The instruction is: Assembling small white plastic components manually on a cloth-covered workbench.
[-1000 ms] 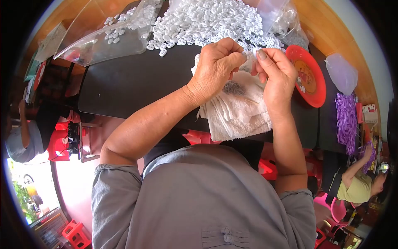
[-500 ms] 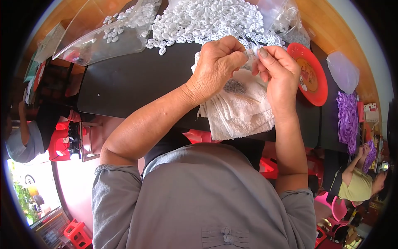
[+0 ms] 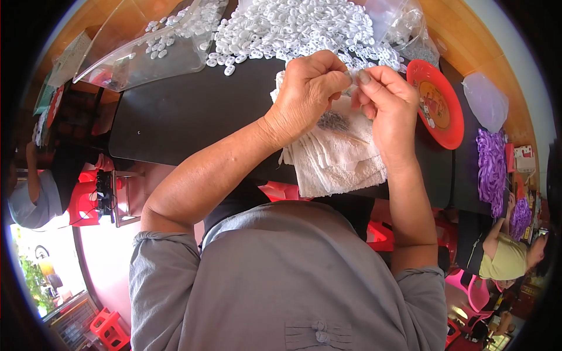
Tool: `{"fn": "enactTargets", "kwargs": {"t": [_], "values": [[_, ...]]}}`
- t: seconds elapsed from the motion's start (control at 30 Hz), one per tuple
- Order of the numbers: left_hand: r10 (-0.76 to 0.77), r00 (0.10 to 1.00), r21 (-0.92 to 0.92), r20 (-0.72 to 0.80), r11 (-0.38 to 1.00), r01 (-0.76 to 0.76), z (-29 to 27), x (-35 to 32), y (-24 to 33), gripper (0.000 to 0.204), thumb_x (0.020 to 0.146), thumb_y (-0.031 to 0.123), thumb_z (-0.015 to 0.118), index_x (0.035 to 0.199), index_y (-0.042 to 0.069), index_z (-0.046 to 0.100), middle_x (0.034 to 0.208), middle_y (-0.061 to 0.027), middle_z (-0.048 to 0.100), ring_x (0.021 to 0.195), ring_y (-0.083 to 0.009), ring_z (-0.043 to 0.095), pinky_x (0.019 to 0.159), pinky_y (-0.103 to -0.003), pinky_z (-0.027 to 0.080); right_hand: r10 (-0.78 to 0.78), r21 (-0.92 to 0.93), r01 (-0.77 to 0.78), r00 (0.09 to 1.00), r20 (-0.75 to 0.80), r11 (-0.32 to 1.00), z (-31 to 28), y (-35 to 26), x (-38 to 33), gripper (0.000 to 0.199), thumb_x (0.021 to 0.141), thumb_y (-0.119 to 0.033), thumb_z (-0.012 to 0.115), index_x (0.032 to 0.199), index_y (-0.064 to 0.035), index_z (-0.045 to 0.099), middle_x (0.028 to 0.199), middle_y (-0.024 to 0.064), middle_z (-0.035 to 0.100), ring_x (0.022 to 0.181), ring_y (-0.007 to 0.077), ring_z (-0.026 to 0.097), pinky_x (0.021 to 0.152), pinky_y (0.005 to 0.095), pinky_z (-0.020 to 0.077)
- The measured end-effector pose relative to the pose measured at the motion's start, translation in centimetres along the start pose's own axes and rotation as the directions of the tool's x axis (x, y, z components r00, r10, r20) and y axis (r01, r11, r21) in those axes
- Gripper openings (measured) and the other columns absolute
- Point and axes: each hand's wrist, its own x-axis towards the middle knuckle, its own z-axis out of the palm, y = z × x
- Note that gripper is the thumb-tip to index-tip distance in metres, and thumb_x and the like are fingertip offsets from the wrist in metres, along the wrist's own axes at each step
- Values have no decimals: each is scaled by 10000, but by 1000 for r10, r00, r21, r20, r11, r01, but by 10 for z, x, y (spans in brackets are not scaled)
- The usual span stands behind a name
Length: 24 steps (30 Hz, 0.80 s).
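My left hand [image 3: 310,88] and my right hand [image 3: 389,102] meet above a folded cream towel [image 3: 336,175], thumbs and fingers pinched, tips almost touching. What lies between the fingertips is too small and covered to make out. On the towel, under my hands, rests a small heap of fine dark grey bits [image 3: 333,121]; a thin stick-like thing [image 3: 357,140] lies beside it. Just beyond my hands spreads a big pile of small white oval plastic pieces [image 3: 293,29] with holes in them.
A clear plastic bin [image 3: 152,64] lies tilted at the left with white pieces in it. Right of my hands stands a red plate [image 3: 451,117] holding a few white pieces. Clear bags [image 3: 410,35], purple straps [image 3: 490,169] and another person [image 3: 506,257] are farther right.
My right hand has shifted slightly left, its fingertips closer to my left hand's. A small white bit seen at its thumb before is now hardly visible. My left hand stays nearly still.
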Motion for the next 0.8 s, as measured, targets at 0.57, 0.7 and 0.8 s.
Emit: {"fn": "enactTargets", "kwargs": {"t": [0.57,0.7,0.8], "values": [[-87,991,-90,99,991,96,-3,7,3,179,942,165,583,903,-10,601,629,-15,537,490,-76,472,430,-216,359,-55,9,55,998,-33,998,-3,-2,3,174,903,-137,620,885,36,631,634,-2,509,565,78,483,507,198,308],[-90,993,-77,82,992,96,-3,8,0,178,938,168,590,903,-5,607,627,-8,537,488,-71,477,421,-215,354,-60,-22,60,998,-28,998,-2,-3,3,182,904,-147,623,883,33,630,631,-3,509,568,75,487,508,199,307],[-76,994,-40,76,996,79,-2,7,0,178,935,173,596,894,1,610,622,-1,535,487,-63,478,417,-212,348,-53,-31,53,998,-14,998,-3,-3,3,187,907,-155,623,883,30,632,631,-2,516,572,73,492,510,196,307]]}}
